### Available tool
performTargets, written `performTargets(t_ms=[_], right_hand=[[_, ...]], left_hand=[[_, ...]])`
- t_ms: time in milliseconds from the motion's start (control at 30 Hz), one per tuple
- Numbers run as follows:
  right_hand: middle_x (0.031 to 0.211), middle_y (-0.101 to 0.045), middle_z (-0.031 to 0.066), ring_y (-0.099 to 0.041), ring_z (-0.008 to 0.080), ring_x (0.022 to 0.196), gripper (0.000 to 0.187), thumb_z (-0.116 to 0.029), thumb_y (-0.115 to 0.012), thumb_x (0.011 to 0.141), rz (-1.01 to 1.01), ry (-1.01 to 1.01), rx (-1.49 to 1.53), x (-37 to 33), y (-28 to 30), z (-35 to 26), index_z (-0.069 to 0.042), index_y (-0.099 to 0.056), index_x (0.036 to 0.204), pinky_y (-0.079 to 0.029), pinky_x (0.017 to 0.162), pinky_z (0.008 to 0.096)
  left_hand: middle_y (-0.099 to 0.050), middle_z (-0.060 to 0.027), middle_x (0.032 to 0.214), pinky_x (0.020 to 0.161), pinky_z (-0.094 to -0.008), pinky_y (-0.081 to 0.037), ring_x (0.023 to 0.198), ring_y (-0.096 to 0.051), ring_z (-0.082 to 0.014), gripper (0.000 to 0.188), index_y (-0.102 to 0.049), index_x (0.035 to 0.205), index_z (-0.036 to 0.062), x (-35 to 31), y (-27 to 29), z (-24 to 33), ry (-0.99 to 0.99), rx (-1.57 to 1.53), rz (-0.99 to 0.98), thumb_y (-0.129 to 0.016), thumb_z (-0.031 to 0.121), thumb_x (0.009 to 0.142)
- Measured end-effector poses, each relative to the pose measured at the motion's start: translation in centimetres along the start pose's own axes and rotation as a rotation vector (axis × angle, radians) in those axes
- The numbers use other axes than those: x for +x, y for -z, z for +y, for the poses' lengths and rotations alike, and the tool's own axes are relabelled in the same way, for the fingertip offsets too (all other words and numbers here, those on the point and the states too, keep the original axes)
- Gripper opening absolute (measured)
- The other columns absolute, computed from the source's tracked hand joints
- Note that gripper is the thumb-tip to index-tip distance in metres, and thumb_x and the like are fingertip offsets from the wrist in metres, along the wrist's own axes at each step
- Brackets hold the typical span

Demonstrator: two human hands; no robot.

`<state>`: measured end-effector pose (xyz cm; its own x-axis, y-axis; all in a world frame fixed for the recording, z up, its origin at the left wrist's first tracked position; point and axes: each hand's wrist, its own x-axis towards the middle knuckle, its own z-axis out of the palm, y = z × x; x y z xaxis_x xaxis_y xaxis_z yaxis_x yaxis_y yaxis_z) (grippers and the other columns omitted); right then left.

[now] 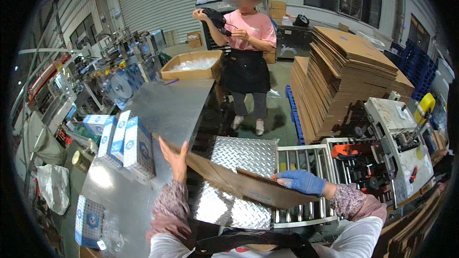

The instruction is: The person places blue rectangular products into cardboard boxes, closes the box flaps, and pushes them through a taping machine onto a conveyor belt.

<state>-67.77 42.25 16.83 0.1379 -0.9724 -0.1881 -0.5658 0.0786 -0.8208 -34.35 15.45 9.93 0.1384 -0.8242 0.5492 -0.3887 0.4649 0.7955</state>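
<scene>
A folded brown cardboard carton (229, 177) is held slantwise in front of me, above the metal plate and the rollers. My right hand (302, 182), in a blue glove, grips its upper edge near the right end. At the carton's left end is my left hand (175, 159), bare, its fingers stretched out and its thumb apart, seeming to touch the cardboard. Left of that hand, several blue-and-white boxes (138, 149) stand together on the grey metal table (165, 107). Another blue-and-white box (89, 220) lies nearer to me.
A diamond-pattern metal plate (244, 155) adjoins a roller conveyor (302, 162) and a machine (399, 148) on the right. Tall stacks of flat cardboard (334, 86) stand beyond. Across from me, a person (248, 33) holds something black near an open carton (191, 72). Machinery (119, 76) lines the left.
</scene>
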Motion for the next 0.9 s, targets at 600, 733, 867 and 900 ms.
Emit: performTargets(t_ms=[600,733,867,900], right_hand=[[0.055,-0.057,0.0133,-0.058,0.0302,0.047,0.06,-0.017,-0.056,0.085,0.511,0.394,-0.419,7.5,-10.7,-3.0,-0.008,-0.035,0.141,-0.045,0.043,0.0429],[0.071,-0.064,0.018,-0.063,0.0346,0.064,0.04,-0.024,-0.053,0.086,-0.083,-0.03,-0.786,16.5,-19.8,3.4,-0.009,-0.049,0.123,-0.049,0.056,0.0477],[0.081,-0.066,0.0191,-0.065,0.0359,0.078,0.03,-0.023,-0.055,0.086,0.252,-0.126,-0.473,15.5,-17.2,0.2,-0.008,-0.055,0.112,-0.05,0.068,0.047],[0.084,-0.065,0.0193,-0.064,0.0351,0.081,0.031,-0.024,-0.056,0.086,0.375,0.122,-0.43,15.5,-16.0,2.3,-0.008,-0.055,0.113,-0.05,0.07,0.0458]], left_hand=[[-0.009,-0.0308,0.151,0.112,-0.0414,-0.029,0.132,-0.034,-0.0408,0.096,-0.004,0.148,-0.0009,0.0,6.7,5.6,-0.271,0.586,-1.632,-0.067,0.021,0.079],[-0.011,-0.0308,0.15,0.116,-0.0391,-0.017,0.14,-0.016,-0.0382,0.099,-0.009,0.145,-0.0072,-3.9,5.2,5.2,-0.493,0.809,-2.172,-0.044,0.066,0.088],[-0.027,-0.0291,0.146,0.113,-0.0401,-0.024,0.137,-0.027,-0.0383,0.098,-0.028,0.14,-0.0095,-3.2,10.9,7.8,-0.167,0.414,-2.272,-0.029,0.073,0.088],[-0.038,-0.0289,0.139,0.11,-0.0415,-0.03,0.131,-0.036,-0.039,0.095,-0.037,0.137,-0.0068,-2.9,9.7,7.8,-0.302,0.447,-2.156,-0.032,0.073,0.087]])
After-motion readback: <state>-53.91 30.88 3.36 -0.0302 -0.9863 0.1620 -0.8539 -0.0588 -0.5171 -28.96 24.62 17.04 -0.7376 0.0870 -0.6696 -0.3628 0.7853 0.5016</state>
